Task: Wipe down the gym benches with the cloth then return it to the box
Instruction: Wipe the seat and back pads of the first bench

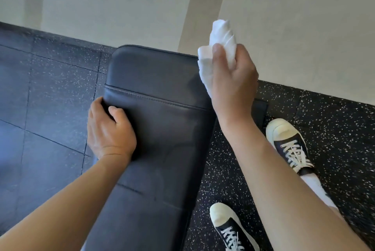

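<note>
A dark padded gym bench runs from the bottom of the view up to the wall. My left hand grips the bench's left edge, thumb on top of the pad and fingers curled over the side. My right hand holds a bunched white cloth raised above the bench's far right corner, the cloth sticking up past my fingers. No box is in view.
A pale wall stands right behind the bench's far end. Speckled black rubber floor lies to the right, where my two black-and-white sneakers stand close to the bench. Dark floor tiles spread on the left.
</note>
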A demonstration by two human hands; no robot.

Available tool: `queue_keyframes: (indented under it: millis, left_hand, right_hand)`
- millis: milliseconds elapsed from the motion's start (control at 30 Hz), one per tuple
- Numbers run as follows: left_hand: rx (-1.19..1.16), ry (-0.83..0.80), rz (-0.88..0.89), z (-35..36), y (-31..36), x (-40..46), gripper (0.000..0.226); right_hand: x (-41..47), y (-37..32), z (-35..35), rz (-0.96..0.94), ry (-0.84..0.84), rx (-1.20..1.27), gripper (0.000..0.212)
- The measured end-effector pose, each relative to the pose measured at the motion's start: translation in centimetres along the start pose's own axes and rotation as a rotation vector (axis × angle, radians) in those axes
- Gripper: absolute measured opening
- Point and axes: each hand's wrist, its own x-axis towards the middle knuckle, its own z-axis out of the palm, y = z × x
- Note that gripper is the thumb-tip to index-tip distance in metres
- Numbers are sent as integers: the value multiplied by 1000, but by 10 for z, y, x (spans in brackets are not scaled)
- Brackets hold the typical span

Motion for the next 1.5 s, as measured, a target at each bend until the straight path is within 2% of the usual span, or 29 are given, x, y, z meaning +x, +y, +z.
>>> queue_keyframes:
  millis: [100, 267, 333, 533, 600, 733, 833, 900, 1000, 1067, 1200, 1300, 1433, 1500]
  left_hand:
    - [-19, 7, -4, 0, 0, 0, 63]
    - [-38, 11, 13, 1, 0, -1, 60]
    - [-42, 8, 17, 0, 0, -1, 60]
    - [-29, -24, 10, 0, -1, -1, 60]
    - [-27, -32, 12, -1, -1, 0, 61]
    - [-17, -56, 1, -3, 0, 0, 63]
    - [-11, -61, -17, -4, 1, 0, 64]
    - [-4, -62, -12, -4, 2, 1, 60]
    - [11, -73, -8, -4, 2, 1, 58]
    - [21, -75, -8, -3, 1, 1, 57]
    - [20, -74, 1, -2, 0, 3, 56]
    - [28, -95, 3, -3, -2, 5, 57]
    - [17, -100, 8, -6, 0, 5, 57]
    - [22, -97, 1, -6, 1, 5, 58]
  right_hand:
    - [-51, 15, -13, -105, 64, 68, 33]
    - [-115, 41, -28, -263, -32, 1, 23]
    - [-112, 38, -26, -340, -21, -76, 19]
    - [-44, -12, 9, -547, 34, -467, 31]
    - [-30, -33, 33, -621, -51, -576, 35]
    - [-35, -71, 101, -818, -377, -701, 54]
    - [-40, -83, 138, -932, -565, -756, 57]
    - [-36, -84, 133, -963, -636, -754, 62]
    - [-29, -70, 87, -1045, -672, -651, 70]
    - [-19, -51, 44, -1112, -678, -581, 65]
    - [7, -30, -7, -1191, -768, -545, 26]
    - [8, -42, 25, -1221, -745, -525, 28]
    - [-2, -76, 122, -1173, -706, -590, 45]
    - [-4, -95, 172, -1132, -733, -653, 45]
